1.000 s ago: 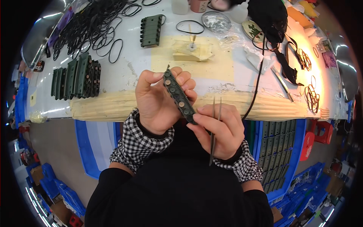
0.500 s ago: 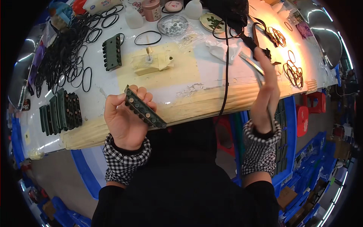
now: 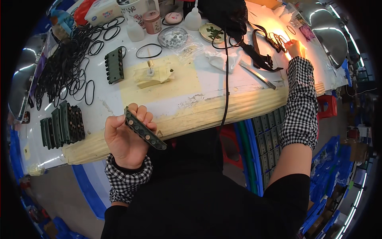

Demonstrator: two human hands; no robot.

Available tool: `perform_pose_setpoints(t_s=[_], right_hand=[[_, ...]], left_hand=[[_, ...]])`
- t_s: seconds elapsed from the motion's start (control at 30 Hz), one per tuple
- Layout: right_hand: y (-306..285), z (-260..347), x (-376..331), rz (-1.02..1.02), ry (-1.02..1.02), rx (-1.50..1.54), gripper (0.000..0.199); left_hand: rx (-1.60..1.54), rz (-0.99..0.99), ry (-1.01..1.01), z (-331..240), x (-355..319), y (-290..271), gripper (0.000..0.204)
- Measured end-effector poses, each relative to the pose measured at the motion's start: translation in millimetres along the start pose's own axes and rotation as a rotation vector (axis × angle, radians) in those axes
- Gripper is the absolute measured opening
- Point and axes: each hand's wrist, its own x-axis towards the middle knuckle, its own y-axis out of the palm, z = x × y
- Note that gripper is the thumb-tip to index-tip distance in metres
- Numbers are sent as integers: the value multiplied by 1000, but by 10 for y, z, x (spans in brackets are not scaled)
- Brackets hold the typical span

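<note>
Cluttered white worktop [image 3: 207, 93] is sprawling across the shot, black rubber rings [image 3: 63, 67] piling up at the far left beside a stack of dark green strips [image 3: 63, 127]. Left hand [image 3: 126, 140] is hovering off the front edge, fingers closing round one dark green strip [image 3: 145, 129], long, thin and dotted with round studs. It's tilting out over the floor, so a loose pinch could drop it, I reckon. Right hand [image 3: 295, 49] is reaching toward the lamp glare; can't tell its fingers.

a long, narrow dark green strip [image 3: 145, 129] with a row of small round studs, possibly metal, lies tilted above the table edge, gripped in fingers.
</note>
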Motion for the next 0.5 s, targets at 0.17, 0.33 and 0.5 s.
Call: perform_pose_setpoints(t_s=[0.17, 0.33, 0.5], right_hand=[[6, 24, -90, -263, 72, 86, 26], [-280, 443, -571, -435, -136, 332, 28], [-879, 1419, -1683, -331, -332, 787, 11]], left_hand=[[8, -30, -10, -2, 29, 0, 19], [24, -36, -21, 18, 68, -11, 20], [19, -26, -51, 28, 91, -48, 21]])
